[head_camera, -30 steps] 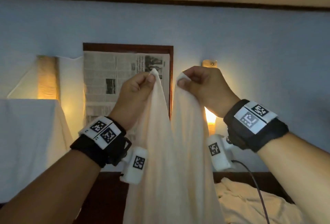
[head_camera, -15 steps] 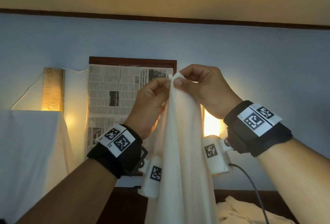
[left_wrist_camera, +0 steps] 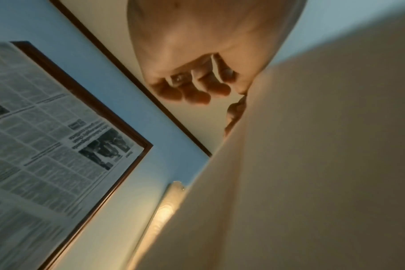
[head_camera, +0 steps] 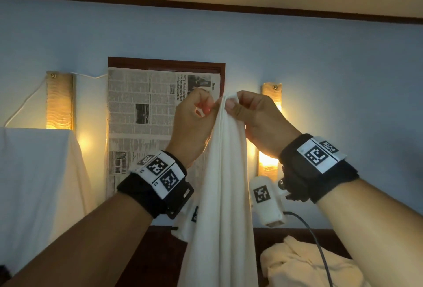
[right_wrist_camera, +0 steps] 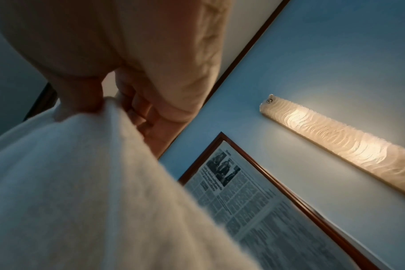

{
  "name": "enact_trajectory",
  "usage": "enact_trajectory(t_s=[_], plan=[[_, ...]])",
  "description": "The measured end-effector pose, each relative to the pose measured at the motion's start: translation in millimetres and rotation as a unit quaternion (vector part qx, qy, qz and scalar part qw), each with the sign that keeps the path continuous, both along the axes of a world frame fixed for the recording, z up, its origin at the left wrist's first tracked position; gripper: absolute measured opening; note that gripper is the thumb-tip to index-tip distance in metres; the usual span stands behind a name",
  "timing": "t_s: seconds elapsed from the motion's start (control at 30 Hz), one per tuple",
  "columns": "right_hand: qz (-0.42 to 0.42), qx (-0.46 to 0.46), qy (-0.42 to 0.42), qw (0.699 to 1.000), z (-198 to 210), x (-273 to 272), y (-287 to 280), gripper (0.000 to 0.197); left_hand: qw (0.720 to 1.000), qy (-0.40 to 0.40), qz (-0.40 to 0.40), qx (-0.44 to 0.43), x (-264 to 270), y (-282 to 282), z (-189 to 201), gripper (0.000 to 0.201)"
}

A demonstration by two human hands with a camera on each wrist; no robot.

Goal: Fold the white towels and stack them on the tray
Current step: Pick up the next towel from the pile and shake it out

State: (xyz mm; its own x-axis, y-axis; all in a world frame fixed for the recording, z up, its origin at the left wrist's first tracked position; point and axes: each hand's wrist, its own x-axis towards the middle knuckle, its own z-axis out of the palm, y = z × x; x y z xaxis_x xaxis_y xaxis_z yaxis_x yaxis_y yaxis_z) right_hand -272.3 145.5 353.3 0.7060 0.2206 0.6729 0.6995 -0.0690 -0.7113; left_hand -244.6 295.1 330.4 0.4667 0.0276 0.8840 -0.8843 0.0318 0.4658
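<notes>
A white towel (head_camera: 224, 183) hangs straight down in front of me, doubled over, its two top corners brought together at head height. My left hand (head_camera: 206, 109) pinches the left corner and my right hand (head_camera: 233, 103) pinches the right corner, knuckles almost touching. In the left wrist view the towel (left_wrist_camera: 312, 164) fills the right side beside my curled fingers (left_wrist_camera: 197, 93). In the right wrist view my thumb presses the towel (right_wrist_camera: 81, 173) against my fingers (right_wrist_camera: 139, 109). A second crumpled towel (head_camera: 304, 264) lies low at the right. No tray is in view.
A framed newspaper (head_camera: 146, 122) hangs on the blue wall behind, with lit wall lamps (head_camera: 60, 101) on either side. A white-draped surface (head_camera: 36, 183) stands at the left. Dark wood (head_camera: 158, 254) runs along the bottom.
My two hands, apart a second ago with the towel corners separated, have come together so the corners meet. The towel now hangs as one narrow doubled strip.
</notes>
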Motion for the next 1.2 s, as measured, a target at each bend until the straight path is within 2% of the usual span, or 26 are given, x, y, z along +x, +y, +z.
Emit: enact_trajectory(t_s=[0.07,0.17,0.23,0.37,0.47,0.63,0.67,0.77,0.83,0.93,1.0,1.07,1.2], plan=[[-0.026,-0.01,0.007,1.0,-9.3,6.7,-1.7,0.05,0.999,0.011,0.017,0.029,1.3,-0.1,-6.8,0.023],[-0.074,-0.033,0.001,0.997,-22.7,17.2,-3.5,0.025,0.994,0.1,-0.01,0.029,5.8,3.8,-19.9,0.02],[-0.102,-0.049,-0.004,0.994,-29.3,23.2,-6.3,0.017,0.987,0.145,-0.038,0.051,4.7,6.8,-27.4,0.023],[-0.141,-0.062,-0.041,0.987,-36.9,31.3,-11.0,0.018,0.974,0.125,-0.016,0.188,10.6,9.3,-39.9,0.018],[-0.148,-0.053,-0.054,0.986,-49.6,34.6,-13.5,0.018,0.971,0.128,-0.015,0.203,16.7,12.2,-45.5,0.024],[-0.051,-0.036,0.101,0.993,-97.0,38.6,-23.5,0.033,0.963,0.19,-0.037,0.187,22.7,11.0,-63.9,0.023],[-0.064,-0.043,0.102,0.992,-100.9,37.6,-24.3,0.033,0.959,0.197,-0.037,0.202,22.8,10.2,-67.8,0.022],[-0.159,-0.121,0.028,0.979,-97.6,37.1,-26.0,0.025,0.95,0.179,-0.013,0.256,25.7,9.2,-73.6,0.025],[-0.179,-0.14,0.007,0.974,-96.1,36.7,-24.7,0.023,0.954,0.177,-0.008,0.24,27.9,8.1,-74.1,0.024],[-0.085,-0.013,0.094,0.992,-106.7,35.2,-23.0,0.017,0.961,0.201,-0.004,0.19,31.6,3.7,-77.9,0.02],[-0.02,0.058,0.149,0.987,-119.4,33.4,-25.5,0.018,0.959,0.213,0.001,0.187,33.5,1.7,-81.2,0.02],[-0.007,0.04,0.183,0.982,-138.4,32.9,-29.7,0.017,0.955,0.231,-0.007,0.185,34.9,1.8,-87.1,0.02],[-0.044,-0.106,0.237,0.965,-199.4,40.4,-36.7,0.021,0.943,0.272,-0.003,0.192,38.2,5.0,-95.5,0.021]])
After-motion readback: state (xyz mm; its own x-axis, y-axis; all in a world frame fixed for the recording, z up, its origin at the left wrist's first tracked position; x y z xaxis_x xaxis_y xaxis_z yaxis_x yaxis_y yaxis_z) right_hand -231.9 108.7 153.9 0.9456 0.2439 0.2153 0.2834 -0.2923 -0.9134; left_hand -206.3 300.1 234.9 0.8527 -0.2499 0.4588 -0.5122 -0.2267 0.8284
